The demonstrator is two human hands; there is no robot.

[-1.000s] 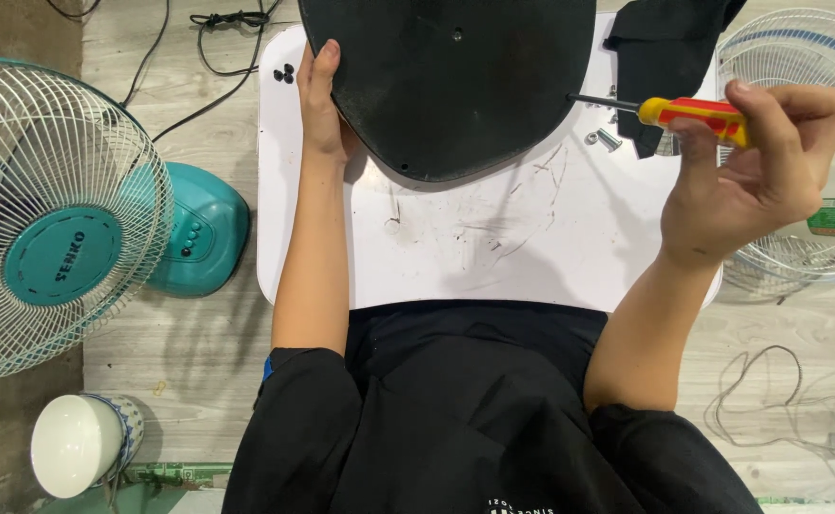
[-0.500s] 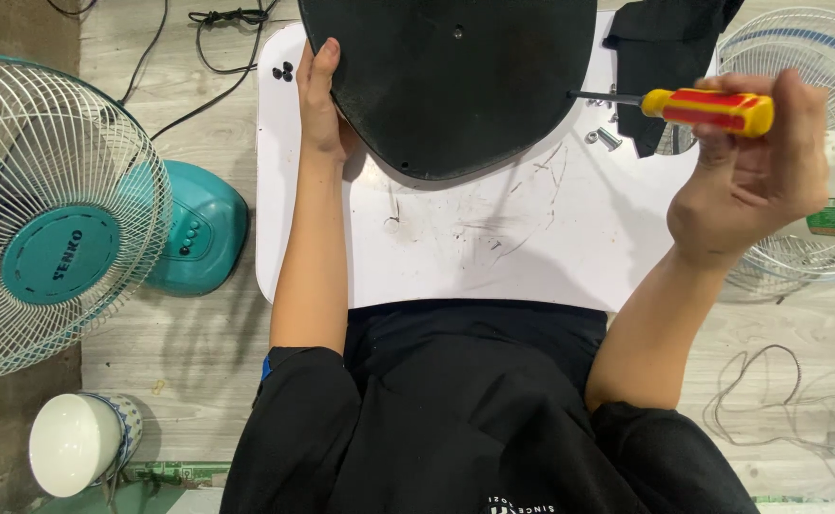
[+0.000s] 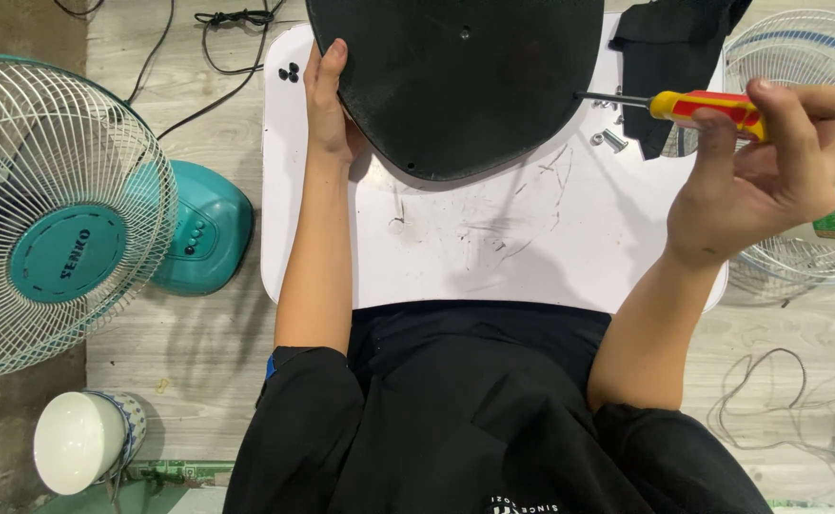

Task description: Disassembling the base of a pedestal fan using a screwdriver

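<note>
Left hand [image 3: 327,100] grips the black base [image 3: 455,81]; right hand [image 3: 769,171] holds the screwdriver [image 3: 693,105] — keep its tip square in the screw.

Bright even daylight, soft shadows under arms, sharp focus, slight edge distortion.

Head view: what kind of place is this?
Probably a small fan repair or assembly spot on a wooden floor: a teal fan, a loose wire fan guard, a low white table, and a screwdriver in the right hand.
</note>
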